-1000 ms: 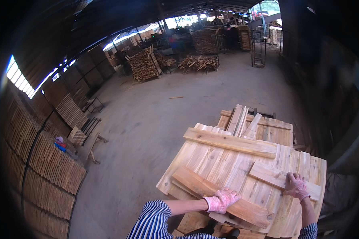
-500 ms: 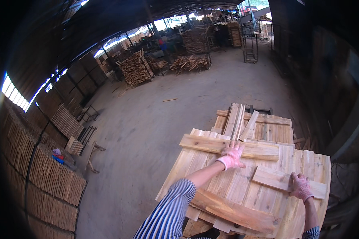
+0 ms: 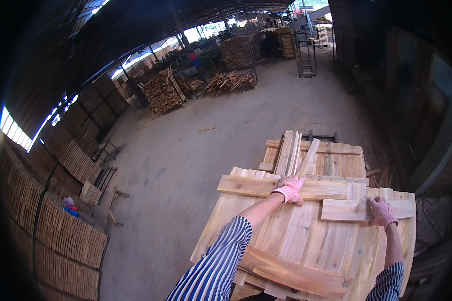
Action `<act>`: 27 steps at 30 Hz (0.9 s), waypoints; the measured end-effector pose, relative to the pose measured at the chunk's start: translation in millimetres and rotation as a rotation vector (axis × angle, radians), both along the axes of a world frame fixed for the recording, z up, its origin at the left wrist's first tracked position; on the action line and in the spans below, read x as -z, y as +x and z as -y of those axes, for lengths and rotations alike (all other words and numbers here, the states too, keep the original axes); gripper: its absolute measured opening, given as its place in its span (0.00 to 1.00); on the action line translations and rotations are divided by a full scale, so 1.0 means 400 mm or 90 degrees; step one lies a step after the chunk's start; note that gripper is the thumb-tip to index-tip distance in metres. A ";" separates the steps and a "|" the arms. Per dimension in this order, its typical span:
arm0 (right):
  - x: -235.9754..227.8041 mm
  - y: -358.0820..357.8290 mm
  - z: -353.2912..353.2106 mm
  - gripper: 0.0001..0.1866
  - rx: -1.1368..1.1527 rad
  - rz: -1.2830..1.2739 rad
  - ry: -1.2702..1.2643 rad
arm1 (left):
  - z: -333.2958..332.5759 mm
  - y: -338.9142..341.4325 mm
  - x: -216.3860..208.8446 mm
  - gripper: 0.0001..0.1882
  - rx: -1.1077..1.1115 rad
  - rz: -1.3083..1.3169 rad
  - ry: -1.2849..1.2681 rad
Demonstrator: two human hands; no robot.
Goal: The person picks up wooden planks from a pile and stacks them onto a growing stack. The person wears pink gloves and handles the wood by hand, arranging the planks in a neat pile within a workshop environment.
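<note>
My left hand point(image 3: 289, 190), in a pink glove, has its fingers over the long crosswise board point(image 3: 246, 185) with the thumb at its near edge. My right hand point(image 3: 382, 211), gloved too, grips a shorter pale board point(image 3: 345, 210) with its fingers curled over the far edge. Both boards lie across a panel of side-by-side wooden planks point(image 3: 299, 228). The short board overlaps the right end of the long one or butts closely against it; I cannot tell which. Nearer to me, a rough-edged reddish board point(image 3: 296, 273) lies on the same panel.
Beyond it sits another plank panel point(image 3: 344, 159) with several loose narrow strips point(image 3: 288, 150) on top. Strapped stacks of thin wood point(image 3: 68, 228) stand along the left. Wood piles point(image 3: 164, 93) and a metal frame cart point(image 3: 306, 60) are farther back on the concrete floor.
My right hand has moved the short board away from me and turned it more nearly parallel to the long board. My left hand has gone from spread flat to curled over the long board.
</note>
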State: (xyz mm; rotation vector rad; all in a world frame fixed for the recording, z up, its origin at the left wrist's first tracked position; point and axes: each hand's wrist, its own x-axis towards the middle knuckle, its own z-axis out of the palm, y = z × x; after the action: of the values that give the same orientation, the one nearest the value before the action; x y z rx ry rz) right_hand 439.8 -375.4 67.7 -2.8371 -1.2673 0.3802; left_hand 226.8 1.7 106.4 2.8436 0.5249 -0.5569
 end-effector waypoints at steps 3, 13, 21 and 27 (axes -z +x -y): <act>0.006 -0.033 -0.030 0.55 -0.023 0.002 0.004 | -0.031 -0.034 0.064 0.54 0.000 0.073 0.045; -0.040 -0.020 -0.066 0.42 -0.018 0.013 0.048 | -0.091 0.027 0.053 0.68 0.008 0.042 0.010; -0.019 -0.046 0.000 0.41 0.038 -0.023 0.015 | -0.034 0.047 0.096 0.68 0.017 0.019 -0.001; -0.009 -0.009 0.037 0.31 0.014 0.005 0.024 | -0.031 0.025 0.101 0.65 0.031 0.055 -0.037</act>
State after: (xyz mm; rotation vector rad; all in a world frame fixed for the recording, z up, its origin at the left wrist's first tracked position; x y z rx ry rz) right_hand 436.1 -390.3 71.5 -2.8211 -1.2291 0.3413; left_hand 236.9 14.2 65.9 2.8169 0.4193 -0.4466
